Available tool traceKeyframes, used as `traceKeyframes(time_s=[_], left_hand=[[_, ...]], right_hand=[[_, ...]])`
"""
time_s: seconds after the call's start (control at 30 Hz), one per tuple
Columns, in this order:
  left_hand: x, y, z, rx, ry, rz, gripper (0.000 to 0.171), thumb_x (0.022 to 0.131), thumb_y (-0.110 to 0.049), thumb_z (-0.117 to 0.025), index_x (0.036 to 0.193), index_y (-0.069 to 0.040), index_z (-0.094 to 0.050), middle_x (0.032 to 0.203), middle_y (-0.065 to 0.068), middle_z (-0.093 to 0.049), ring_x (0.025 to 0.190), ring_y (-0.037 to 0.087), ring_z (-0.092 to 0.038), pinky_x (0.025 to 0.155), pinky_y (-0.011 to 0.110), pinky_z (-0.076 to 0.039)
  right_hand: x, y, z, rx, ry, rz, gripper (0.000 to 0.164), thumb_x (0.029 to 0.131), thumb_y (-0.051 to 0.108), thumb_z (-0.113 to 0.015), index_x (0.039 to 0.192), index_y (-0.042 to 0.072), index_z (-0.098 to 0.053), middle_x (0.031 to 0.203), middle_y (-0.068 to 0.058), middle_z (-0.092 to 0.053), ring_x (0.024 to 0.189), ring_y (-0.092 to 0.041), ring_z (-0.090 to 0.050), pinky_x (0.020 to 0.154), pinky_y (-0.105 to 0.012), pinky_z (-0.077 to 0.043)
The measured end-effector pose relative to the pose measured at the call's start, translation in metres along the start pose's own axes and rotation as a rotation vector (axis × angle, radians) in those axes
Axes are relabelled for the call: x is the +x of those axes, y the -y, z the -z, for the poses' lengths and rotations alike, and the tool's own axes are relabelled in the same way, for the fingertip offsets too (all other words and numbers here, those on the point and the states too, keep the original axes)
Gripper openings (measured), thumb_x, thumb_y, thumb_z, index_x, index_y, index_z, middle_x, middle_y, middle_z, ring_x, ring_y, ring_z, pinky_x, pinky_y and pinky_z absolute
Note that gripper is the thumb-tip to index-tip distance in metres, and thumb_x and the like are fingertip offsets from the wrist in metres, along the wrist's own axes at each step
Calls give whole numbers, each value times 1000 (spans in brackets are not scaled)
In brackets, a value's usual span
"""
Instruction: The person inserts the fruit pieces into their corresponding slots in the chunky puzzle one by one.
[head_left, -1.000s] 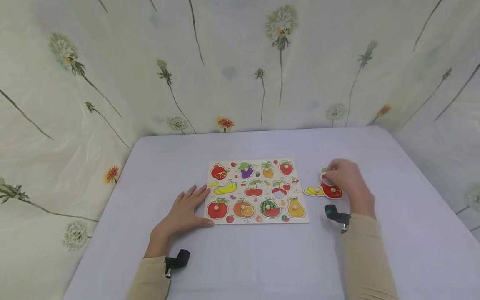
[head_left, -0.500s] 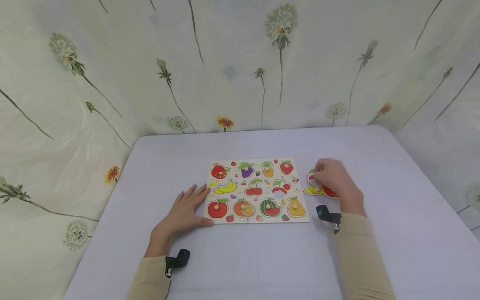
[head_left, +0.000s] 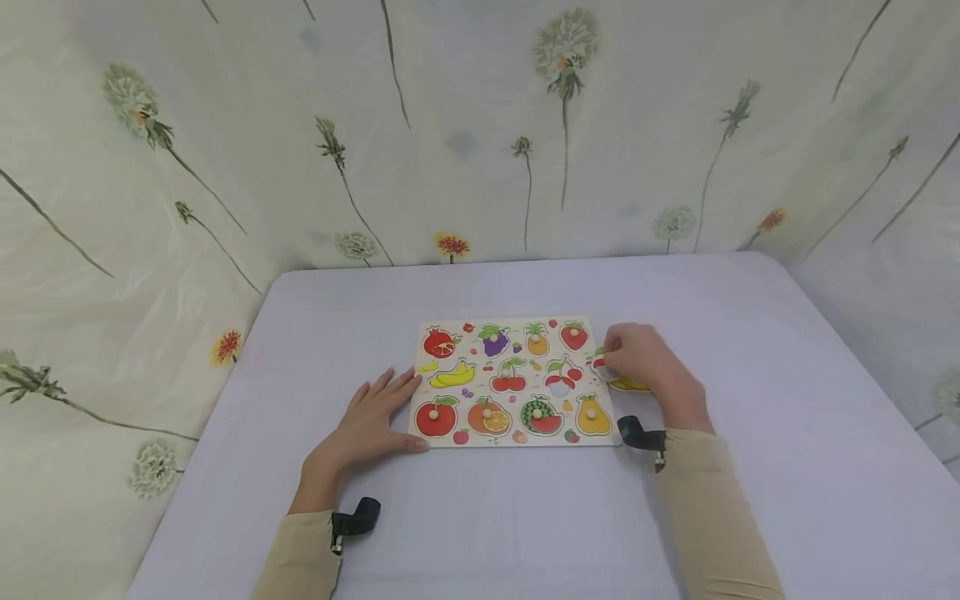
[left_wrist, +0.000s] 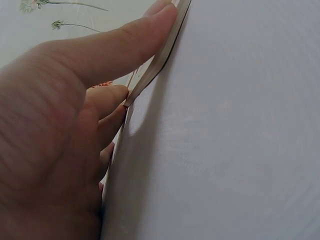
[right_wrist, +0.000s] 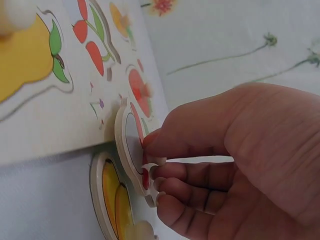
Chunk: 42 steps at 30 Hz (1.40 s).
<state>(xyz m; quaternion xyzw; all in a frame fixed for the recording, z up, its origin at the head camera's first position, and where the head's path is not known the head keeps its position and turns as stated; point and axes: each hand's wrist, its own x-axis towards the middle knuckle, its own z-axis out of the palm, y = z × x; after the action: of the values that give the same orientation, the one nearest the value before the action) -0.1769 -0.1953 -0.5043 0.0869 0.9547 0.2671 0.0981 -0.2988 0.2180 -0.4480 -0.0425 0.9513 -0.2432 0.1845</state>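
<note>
My left hand [head_left: 371,425] rests along the left edge of the wooden fruit puzzle board [head_left: 480,441], fingers straight and spread, the thumb [left_wrist: 125,50] at its near corner. At the board's right edge my right hand [head_left: 647,360] pinches a puzzle piece [right_wrist: 132,140] with red cherries, a green leaf and a pale grey shape. The piece stands tilted on edge close by the board in the right wrist view, thumb on one side. Beneath the right hand a yellow banana piece [right_wrist: 117,195] lies on the table, partly covered in the head view.
Knobbed pieces sit in the board, among them a strawberry [head_left: 574,336], a watermelon [head_left: 540,417] and a pear [head_left: 593,419]. The banana picture [head_left: 453,376] and pomegranate picture [head_left: 438,342] show no knobs. A flowered curtain [head_left: 465,192] hangs behind the white table [head_left: 487,517].
My right hand has moved left with the cherry piece, from over the loose pieces to the board's right edge. The pomegranate piece is now hidden under it. My left hand has stayed put.
</note>
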Motion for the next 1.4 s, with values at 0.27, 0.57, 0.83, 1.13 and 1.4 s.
traceKeyframes(time_s=[0.27, 0.57, 0.83, 1.13, 1.4], left_hand=[[0, 0, 0, 7, -3, 2, 104, 71, -58, -79, 157, -29, -29, 166, -7, -24, 157, 25, -7, 126, 58, -3], [0, 0, -1, 11, -6, 3, 104, 71, -57, -79, 157, -28, -29, 166, -6, -24, 157, 26, -7, 126, 58, -3], [1, 2, -3, 18, -9, 3, 104, 71, -58, -79, 157, -29, -29, 166, -7, -24, 157, 25, -6, 126, 57, -3], [1, 1, -2, 13, -6, 4, 104, 71, -57, -79, 157, -29, -29, 166, -6, -24, 157, 25, -6, 126, 58, -2], [0, 1, -1, 10, -7, 5, 104, 71, -59, -79, 157, -30, -28, 166, -7, -24, 157, 24, -6, 126, 57, -2]], right_hand=[[4, 6, -8, -12, 3, 29, 18, 91, 21, -65, 103, 8, -62, 103, -12, -64, 95, -27, -55, 73, -31, -50], [3, 15, -14, -22, 11, 80, 12, 90, 18, -65, 96, 7, -63, 98, -11, -64, 91, -26, -56, 70, -29, -48], [8, 21, -23, -25, 21, 121, 10, 90, 16, -64, 95, 8, -66, 99, -11, -65, 90, -25, -57, 70, -28, -48], [6, 30, -29, -36, 37, 154, 7, 91, 17, -63, 93, 10, -66, 97, -9, -65, 93, -25, -56, 73, -30, -47], [4, 39, -32, -43, 41, 192, 5, 91, 15, -63, 87, 13, -65, 92, -7, -64, 89, -23, -57, 69, -29, -46]])
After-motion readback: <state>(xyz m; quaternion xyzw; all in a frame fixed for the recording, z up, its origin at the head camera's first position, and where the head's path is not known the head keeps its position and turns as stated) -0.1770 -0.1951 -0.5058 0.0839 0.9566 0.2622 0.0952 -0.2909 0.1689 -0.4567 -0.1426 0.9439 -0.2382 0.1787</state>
